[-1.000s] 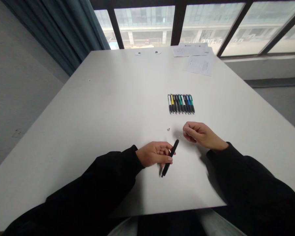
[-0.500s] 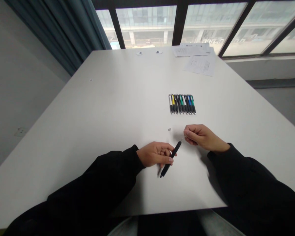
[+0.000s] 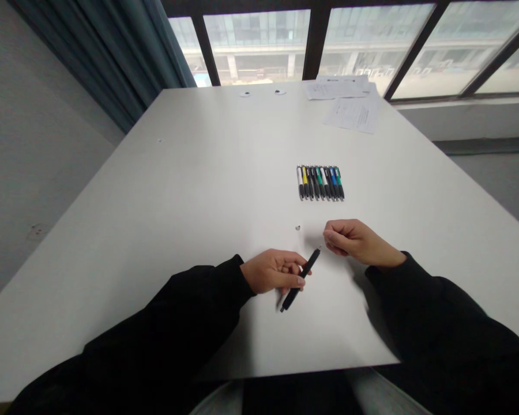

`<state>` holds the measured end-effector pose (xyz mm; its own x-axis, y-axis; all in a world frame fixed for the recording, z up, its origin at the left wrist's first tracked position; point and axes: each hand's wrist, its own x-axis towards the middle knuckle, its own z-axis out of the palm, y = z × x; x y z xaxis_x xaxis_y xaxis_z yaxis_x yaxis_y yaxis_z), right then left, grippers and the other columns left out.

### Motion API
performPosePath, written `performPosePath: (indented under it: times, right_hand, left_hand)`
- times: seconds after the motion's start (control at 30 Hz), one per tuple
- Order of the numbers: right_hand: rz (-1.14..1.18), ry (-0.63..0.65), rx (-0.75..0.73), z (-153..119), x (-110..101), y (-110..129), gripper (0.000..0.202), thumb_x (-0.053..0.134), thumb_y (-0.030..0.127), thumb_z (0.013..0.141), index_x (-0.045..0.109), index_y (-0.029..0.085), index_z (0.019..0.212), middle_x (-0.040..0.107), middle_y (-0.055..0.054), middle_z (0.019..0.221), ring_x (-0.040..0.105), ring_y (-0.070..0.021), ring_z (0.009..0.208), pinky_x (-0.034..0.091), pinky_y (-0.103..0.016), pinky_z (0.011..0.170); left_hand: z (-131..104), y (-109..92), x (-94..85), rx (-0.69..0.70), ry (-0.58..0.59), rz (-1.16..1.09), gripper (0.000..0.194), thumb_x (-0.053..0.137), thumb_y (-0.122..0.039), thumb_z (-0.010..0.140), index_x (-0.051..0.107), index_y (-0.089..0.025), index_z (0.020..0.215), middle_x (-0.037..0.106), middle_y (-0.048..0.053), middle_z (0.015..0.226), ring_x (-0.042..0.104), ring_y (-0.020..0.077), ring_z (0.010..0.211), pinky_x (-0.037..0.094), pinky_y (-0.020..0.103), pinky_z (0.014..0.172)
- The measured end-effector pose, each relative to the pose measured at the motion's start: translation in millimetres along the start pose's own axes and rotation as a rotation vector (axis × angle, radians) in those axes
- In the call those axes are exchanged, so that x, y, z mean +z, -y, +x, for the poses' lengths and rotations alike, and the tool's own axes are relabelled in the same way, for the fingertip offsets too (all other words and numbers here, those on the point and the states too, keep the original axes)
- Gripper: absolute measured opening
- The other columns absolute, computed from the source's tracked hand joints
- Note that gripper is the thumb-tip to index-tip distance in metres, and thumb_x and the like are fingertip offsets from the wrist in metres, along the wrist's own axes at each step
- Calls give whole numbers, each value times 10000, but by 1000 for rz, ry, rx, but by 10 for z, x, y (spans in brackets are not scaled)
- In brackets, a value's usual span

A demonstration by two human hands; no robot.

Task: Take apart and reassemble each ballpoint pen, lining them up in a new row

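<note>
A black pen [image 3: 292, 296] is pinched between the thumb and fingers of my left hand [image 3: 275, 272], tilted with its thin tip up toward the right. Just right of that tip, my right hand [image 3: 353, 241] is closed, its fingertips pressed together; whatever they hold is hidden or too small to name. A small dark and shiny piece [image 3: 298, 227] lies on the white table [image 3: 199, 196] above my left hand. Beyond my right hand, several pens [image 3: 320, 183] with white, yellow, black, green and blue barrels lie side by side in a row.
Printed papers [image 3: 350, 112] lie at the table's far right corner. Two small white items with dark centres [image 3: 280, 92] are at the far edge. Windows stand behind the table, with a blue-grey curtain [image 3: 134, 52] at the left.
</note>
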<state>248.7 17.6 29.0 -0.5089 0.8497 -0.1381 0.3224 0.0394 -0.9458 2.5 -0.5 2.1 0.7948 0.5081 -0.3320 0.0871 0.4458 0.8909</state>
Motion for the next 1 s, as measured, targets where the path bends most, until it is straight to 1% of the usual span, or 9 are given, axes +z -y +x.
performPosePath:
  times: [0.17, 0.33, 0.43, 0.57, 0.73, 0.83, 0.9, 0.93, 1.0]
  right_hand:
    - [-4, -20, -4, 0, 18, 9, 391, 498, 439, 935, 507, 169, 653, 483, 29, 530, 353, -73, 468, 274, -235, 462]
    - [69, -84, -16, -6, 55, 32, 293, 595, 432, 887, 602, 157, 786, 576, -8, 636, 445, -91, 516, 346, -243, 484]
    - [124, -81, -21, -13, 67, 50, 250, 644, 405, 861, 625, 156, 835, 598, -16, 674, 478, -97, 535, 387, -248, 505]
    - [184, -75, -34, -16, 67, 62, 218, 661, 373, 856, 641, 155, 856, 621, -25, 693, 517, -106, 554, 432, -258, 528]
    - [265, -66, -37, -7, 101, 49, 214, 664, 370, 853, 670, 158, 880, 628, -27, 697, 527, -109, 566, 446, -261, 534]
    - [223, -18, -58, 2, 131, 28, 235, 655, 380, 858, 695, 156, 915, 594, -19, 694, 514, -110, 581, 444, -265, 552]
    - [169, -8, -113, 26, 140, 7, 290, 575, 399, 911, 687, 163, 1036, 600, -39, 790, 520, -115, 611, 463, -279, 583]
    - [120, -31, -151, 50, 143, -6, 318, 516, 399, 942, 669, 171, 1103, 604, -56, 861, 533, -122, 640, 479, -292, 612]
    - [-48, -132, -236, 123, 154, -41, 351, 428, 372, 981, 621, 188, 1209, 599, -95, 1009, 578, -154, 761, 509, -339, 724]
  left_hand:
    - [-3, 1, -4, 5, 7, 15, 435, 779, -391, 720, 643, -98, 1011, 665, 50, 728, 540, 66, 490, 448, 185, 469]
    - [-4, 5, -6, 2, 1, 9, 440, 778, -401, 719, 643, -100, 1010, 668, 53, 728, 542, 67, 491, 441, 179, 463]
    - [0, 10, -4, 9, -7, 0, 453, 780, -400, 716, 644, -94, 1020, 667, 55, 724, 534, 67, 478, 433, 181, 449]
    - [6, 14, 1, 6, -18, -19, 460, 785, -405, 710, 638, -93, 1014, 664, 53, 729, 544, 74, 479, 451, 192, 447]
    - [10, 3, 1, 15, -29, -43, 454, 787, -398, 711, 627, -97, 1011, 671, 59, 751, 564, 77, 497, 471, 192, 470]
    - [12, 1, 3, 27, -36, -47, 449, 797, -385, 702, 619, -95, 995, 674, 62, 753, 568, 76, 495, 476, 191, 479]
    - [13, 7, 5, 39, -40, -56, 449, 795, -389, 702, 613, -95, 988, 676, 64, 757, 567, 77, 493, 475, 192, 475]
    - [15, 12, 7, 45, -41, -61, 451, 793, -394, 703, 611, -95, 988, 676, 65, 757, 564, 77, 492, 473, 192, 470]
    - [19, 25, 9, 54, -45, -71, 460, 789, -403, 703, 611, -94, 994, 675, 64, 752, 559, 78, 493, 472, 194, 465]
